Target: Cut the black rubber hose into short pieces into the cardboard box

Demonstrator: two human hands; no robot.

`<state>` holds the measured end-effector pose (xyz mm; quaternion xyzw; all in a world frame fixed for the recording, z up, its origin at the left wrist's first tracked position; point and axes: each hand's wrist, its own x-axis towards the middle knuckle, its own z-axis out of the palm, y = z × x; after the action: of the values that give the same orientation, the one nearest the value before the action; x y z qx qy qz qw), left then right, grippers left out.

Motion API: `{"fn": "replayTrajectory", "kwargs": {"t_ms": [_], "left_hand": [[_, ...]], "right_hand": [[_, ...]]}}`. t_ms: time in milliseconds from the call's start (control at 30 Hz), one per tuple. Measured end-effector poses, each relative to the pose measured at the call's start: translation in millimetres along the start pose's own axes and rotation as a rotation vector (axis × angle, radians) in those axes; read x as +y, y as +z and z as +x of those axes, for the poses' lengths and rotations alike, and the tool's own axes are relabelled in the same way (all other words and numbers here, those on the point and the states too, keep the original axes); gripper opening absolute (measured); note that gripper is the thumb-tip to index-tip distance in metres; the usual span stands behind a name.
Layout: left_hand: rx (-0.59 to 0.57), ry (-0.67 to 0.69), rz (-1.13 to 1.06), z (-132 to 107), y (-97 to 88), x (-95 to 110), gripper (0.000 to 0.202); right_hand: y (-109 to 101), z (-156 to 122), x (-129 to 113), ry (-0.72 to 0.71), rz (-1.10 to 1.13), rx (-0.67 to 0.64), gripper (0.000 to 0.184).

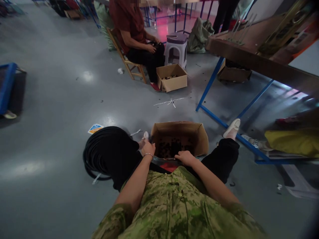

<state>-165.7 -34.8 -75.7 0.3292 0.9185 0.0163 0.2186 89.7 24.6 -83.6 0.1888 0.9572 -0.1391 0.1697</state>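
I sit with an open cardboard box [203,139] of small dark parts on the floor between my legs. My left hand [148,147], with a thin bracelet at the wrist, is closed at the box's near left corner; what it grips is hidden. My right hand [184,157] rests palm down at the box's near edge, over something dark and a red patch, with its fingers curled under and hidden. A coil of black cable [99,149] lies on the floor by my left knee.
Another person sits on a wooden chair [129,64] ahead, beside a second open box [171,77] and a plastic stool [176,48]. A blue-legged workbench [249,56] stands at right, a yellow bag [294,141] beneath it. A blue frame [6,86] stands far left.
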Motion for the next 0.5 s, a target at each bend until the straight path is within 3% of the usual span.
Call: {"fn": "replayTrajectory", "kwargs": {"t_ms": [133, 233, 300, 367, 500], "left_hand": [[-0.126, 0.011, 0.072, 10.8, 3.2, -8.5, 0.04], [-0.181, 0.065, 0.107, 11.5, 7.9, -6.4, 0.039], [-0.214, 0.135, 0.122, 6.0, 14.2, -0.2, 0.043], [-0.253, 0.23, 0.129, -2.9, 22.2, 8.2, 0.049], [-0.326, 0.42, 0.143, -20.4, 34.9, 22.9, 0.055]], "right_hand": [[-18.6, 3.8, 26.2, -0.114, -0.082, 0.011, 0.024], [-27.8, 4.3, 52.3, -0.075, -0.131, 0.116, 0.022], [-25.1, 2.2, 65.1, 0.117, -0.107, 0.26, 0.025], [-13.2, -1.3, 70.5, 0.422, -0.004, 0.442, 0.029], [25.5, -6.0, 64.7, 1.008, 0.498, 0.87, 0.038]]}}
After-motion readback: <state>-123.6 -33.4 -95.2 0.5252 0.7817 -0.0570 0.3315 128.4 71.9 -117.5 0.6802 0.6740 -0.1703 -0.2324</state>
